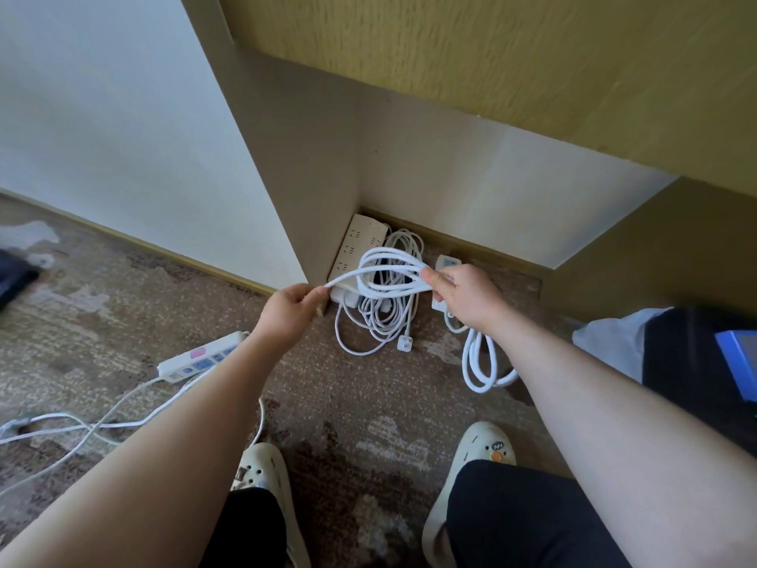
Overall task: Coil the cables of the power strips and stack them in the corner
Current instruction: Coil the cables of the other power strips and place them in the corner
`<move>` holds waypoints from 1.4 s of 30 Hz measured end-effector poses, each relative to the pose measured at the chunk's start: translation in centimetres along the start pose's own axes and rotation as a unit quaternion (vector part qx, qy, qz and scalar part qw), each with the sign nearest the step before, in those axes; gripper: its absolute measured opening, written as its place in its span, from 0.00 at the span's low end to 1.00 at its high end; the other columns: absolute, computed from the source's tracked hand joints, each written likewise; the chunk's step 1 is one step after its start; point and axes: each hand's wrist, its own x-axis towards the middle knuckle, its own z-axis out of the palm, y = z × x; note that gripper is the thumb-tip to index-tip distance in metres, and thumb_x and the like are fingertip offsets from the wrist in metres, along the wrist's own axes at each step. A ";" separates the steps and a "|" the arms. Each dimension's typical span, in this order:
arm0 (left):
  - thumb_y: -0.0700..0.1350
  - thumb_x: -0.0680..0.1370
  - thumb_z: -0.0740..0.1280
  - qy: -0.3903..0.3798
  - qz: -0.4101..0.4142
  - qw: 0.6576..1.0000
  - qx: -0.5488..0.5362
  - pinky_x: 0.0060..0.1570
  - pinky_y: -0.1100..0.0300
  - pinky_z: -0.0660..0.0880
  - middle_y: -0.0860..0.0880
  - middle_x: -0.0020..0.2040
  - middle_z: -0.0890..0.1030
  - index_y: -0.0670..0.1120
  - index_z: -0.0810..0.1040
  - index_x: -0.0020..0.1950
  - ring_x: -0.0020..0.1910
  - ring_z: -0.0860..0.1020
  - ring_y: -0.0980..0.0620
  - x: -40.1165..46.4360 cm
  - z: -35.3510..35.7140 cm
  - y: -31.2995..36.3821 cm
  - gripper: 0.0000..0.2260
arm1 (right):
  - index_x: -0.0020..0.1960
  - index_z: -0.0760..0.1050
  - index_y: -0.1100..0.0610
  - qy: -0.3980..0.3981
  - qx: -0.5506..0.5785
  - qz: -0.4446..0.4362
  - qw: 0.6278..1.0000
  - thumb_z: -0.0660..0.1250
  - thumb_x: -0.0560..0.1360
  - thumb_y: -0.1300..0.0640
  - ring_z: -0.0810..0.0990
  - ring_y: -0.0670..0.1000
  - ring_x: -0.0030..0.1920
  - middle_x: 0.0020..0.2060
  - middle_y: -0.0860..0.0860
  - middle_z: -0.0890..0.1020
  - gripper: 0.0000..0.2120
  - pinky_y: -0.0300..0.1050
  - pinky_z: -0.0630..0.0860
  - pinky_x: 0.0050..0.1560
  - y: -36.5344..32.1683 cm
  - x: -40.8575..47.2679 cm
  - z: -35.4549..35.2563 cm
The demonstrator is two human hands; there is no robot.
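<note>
My right hand (467, 295) grips several loops of a white cable (389, 270), held above the floor. My left hand (288, 309) pinches the same cable's free run just left of the loops. This cable drops under my right wrist in a hanging bend (479, 362) and leads to a small white power strip (444, 266), mostly hidden behind my right hand. In the corner lies a beige power strip (358, 243) with its coiled white cable (383, 317) beside it. Another white power strip (202, 356) with blue and pink sockets lies on the carpet at left, its cable (94, 428) sprawled loose.
A beige partition panel (286, 166) meets a white wall (471, 182) at the corner. Dark cloth and a blue object (737, 362) lie at the right edge. My two feet in cream clogs (483, 448) stand on the patterned carpet (360, 407).
</note>
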 end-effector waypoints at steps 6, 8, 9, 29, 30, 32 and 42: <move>0.46 0.82 0.60 -0.036 -0.013 0.990 0.133 0.35 0.56 0.71 0.48 0.33 0.79 0.50 0.81 0.46 0.33 0.76 0.48 -1.0 -2.8 -5.1 0.10 | 0.39 0.75 0.59 0.085 -0.007 0.037 0.996 0.49 0.70 0.23 0.79 0.59 0.33 0.31 0.56 0.80 0.39 0.48 0.70 0.36 1.4 0.7 -0.3; 0.46 0.82 0.59 -0.021 -0.003 0.990 0.138 0.37 0.54 0.70 0.47 0.34 0.78 0.50 0.80 0.45 0.35 0.75 0.47 -1.4 -3.4 -5.0 0.11 | 0.38 0.74 0.58 0.092 -0.017 0.045 0.995 0.47 0.69 0.22 0.78 0.57 0.30 0.28 0.53 0.76 0.40 0.47 0.68 0.34 1.2 0.8 -0.1; 0.47 0.82 0.59 -0.020 0.002 0.992 0.125 0.38 0.54 0.69 0.48 0.34 0.77 0.50 0.80 0.44 0.36 0.74 0.47 -1.6 -3.5 -4.2 0.12 | 0.38 0.74 0.58 0.096 -0.024 0.053 0.994 0.47 0.69 0.22 0.77 0.57 0.30 0.27 0.52 0.75 0.40 0.47 0.68 0.34 1.0 0.9 0.2; 0.50 0.81 0.61 0.003 0.052 0.988 0.148 0.38 0.57 0.67 0.50 0.41 0.80 0.50 0.80 0.57 0.40 0.76 0.49 -1.5 -0.4 -1.6 0.11 | 0.39 0.76 0.57 0.161 0.006 0.123 0.979 0.51 0.81 0.35 0.80 0.57 0.38 0.36 0.54 0.81 0.30 0.52 0.78 0.43 1.1 0.7 -0.6; 0.49 0.81 0.61 0.015 0.050 0.991 0.124 0.36 0.58 0.67 0.52 0.40 0.80 0.51 0.80 0.57 0.39 0.76 0.51 -1.5 -0.1 -1.2 0.10 | 0.39 0.76 0.57 0.152 -0.003 0.118 0.981 0.50 0.81 0.35 0.80 0.57 0.37 0.36 0.54 0.81 0.31 0.53 0.79 0.43 0.7 0.6 -0.2; 0.48 0.81 0.60 0.035 0.067 0.994 0.078 0.29 0.63 0.68 0.60 0.37 0.79 0.54 0.80 0.58 0.33 0.76 0.61 -1.9 1.1 0.8 0.11 | 0.40 0.76 0.59 0.136 -0.019 0.102 0.985 0.50 0.81 0.34 0.79 0.57 0.34 0.33 0.53 0.80 0.32 0.51 0.77 0.38 -0.2 0.5 0.6; 0.40 0.83 0.55 -0.102 0.144 0.974 0.143 0.37 0.51 0.74 0.41 0.46 0.82 0.43 0.72 0.66 0.41 0.80 0.43 -4.4 7.9 5.4 0.13 | 0.40 0.75 0.53 0.079 0.012 0.079 0.994 0.67 0.71 0.31 0.78 0.55 0.29 0.30 0.53 0.79 0.24 0.47 0.72 0.30 -1.6 0.0 1.6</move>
